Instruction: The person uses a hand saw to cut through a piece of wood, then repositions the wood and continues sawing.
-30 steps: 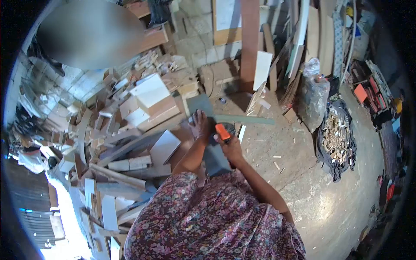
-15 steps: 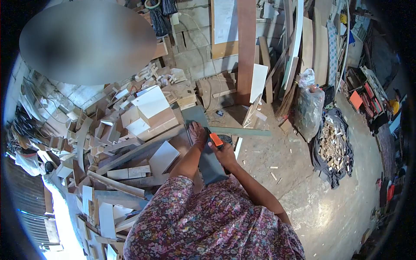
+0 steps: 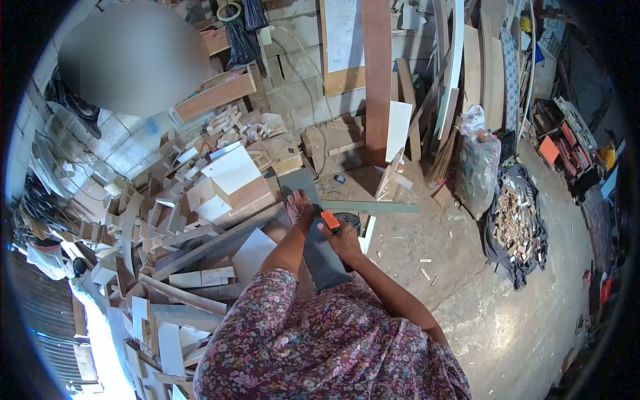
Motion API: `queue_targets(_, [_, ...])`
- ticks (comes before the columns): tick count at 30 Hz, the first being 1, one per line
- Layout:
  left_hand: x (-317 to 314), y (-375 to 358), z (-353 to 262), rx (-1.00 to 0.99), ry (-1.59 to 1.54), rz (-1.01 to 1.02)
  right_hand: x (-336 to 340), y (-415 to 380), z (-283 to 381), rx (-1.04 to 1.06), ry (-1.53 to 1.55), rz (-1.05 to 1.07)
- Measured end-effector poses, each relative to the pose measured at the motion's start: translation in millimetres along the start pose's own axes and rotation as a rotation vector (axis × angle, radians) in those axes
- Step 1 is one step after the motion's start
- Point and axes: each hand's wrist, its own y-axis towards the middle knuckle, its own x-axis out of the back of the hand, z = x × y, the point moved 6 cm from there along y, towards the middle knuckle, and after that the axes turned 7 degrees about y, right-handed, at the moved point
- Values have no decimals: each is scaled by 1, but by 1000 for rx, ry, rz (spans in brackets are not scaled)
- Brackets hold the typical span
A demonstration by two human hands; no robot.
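My left hand (image 3: 300,208) lies on a dark grey-green board (image 3: 320,257) in front of me, fingers stretched forward and pressing down. My right hand (image 3: 345,241) is closed round a hand tool with an orange and black handle (image 3: 331,221). The tool's front end points toward my left hand, and its working part is too small to make out. A thin greenish strip of wood (image 3: 373,207) runs out to the right from beside my left hand, just beyond the tool. Below my right hand, a round dark object (image 3: 348,219) is partly hidden.
Wood offcuts (image 3: 177,213) are heaped on my left, with a white box-like piece (image 3: 233,167) on top. Tall boards (image 3: 378,80) lean on the back wall. To the right stand a filled plastic bag (image 3: 478,173) and a dark cloth with wood scraps (image 3: 515,223). A blurred shape is at upper left.
The view has shifted slightly. My right hand and the orange-handled tool have moved a little down and left relative to the strip. My left hand stays on the board.
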Motion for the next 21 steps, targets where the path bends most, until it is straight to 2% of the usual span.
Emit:
queue_targets(6, [0, 10, 0, -33, -8, -65, 0, 5, -2, 38, 65, -29])
queue_targets(7, [-16, 14, 4, -37, -7, -62, -1, 7, -4, 34, 67, -31])
queue_targets(9, [-37, 20, 8, -134, -126, -187, -4, 10, -7, 27, 42, -5])
queue_targets(10, [-46, 22, 11, -138, -127, -180, -2, 10, -5, 19, 43, -7])
queue_targets(12, [-47, 24, 12, -165, -159, -293, -1, 12, 1, 3, 7, 15])
queue_targets(19, [-60, 35, 19, -100, -224, -225, -1, 25, 12, -17, 53, 56])
queue_targets(21, [-63, 34, 18, -159, -153, -206, -1, 27, 14, -43, 92, 76])
